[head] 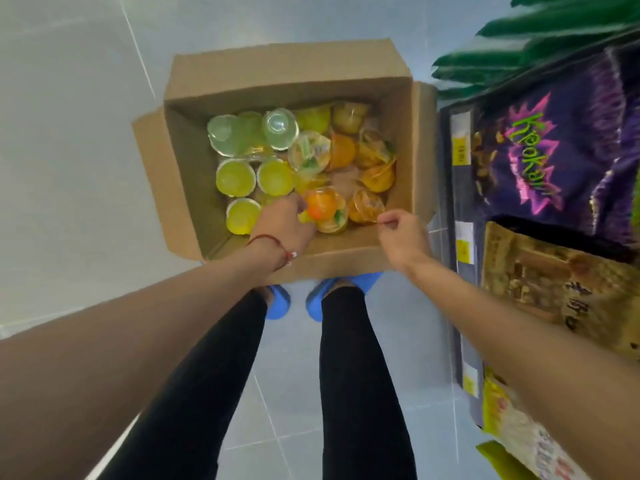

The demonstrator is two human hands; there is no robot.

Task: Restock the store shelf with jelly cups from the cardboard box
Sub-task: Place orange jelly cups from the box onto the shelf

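Head view: the box (187, 161) sits on the floor (69, 168) beside the shelf (450, 209), with many cups inside. At its near edge the left hand (284, 223) curls round a fruit cup (327, 207). The right hand (403, 237) pinches an orange cup (365, 207) by its rim. A grip on the body would be safer, since the lid may peel. Lift both straight up.

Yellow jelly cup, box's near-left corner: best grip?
From straight above, fingers across the rim of the yellow jelly cup: it sits round face up, with the cardboard box wall left of it, the left hand right, another cup beyond.
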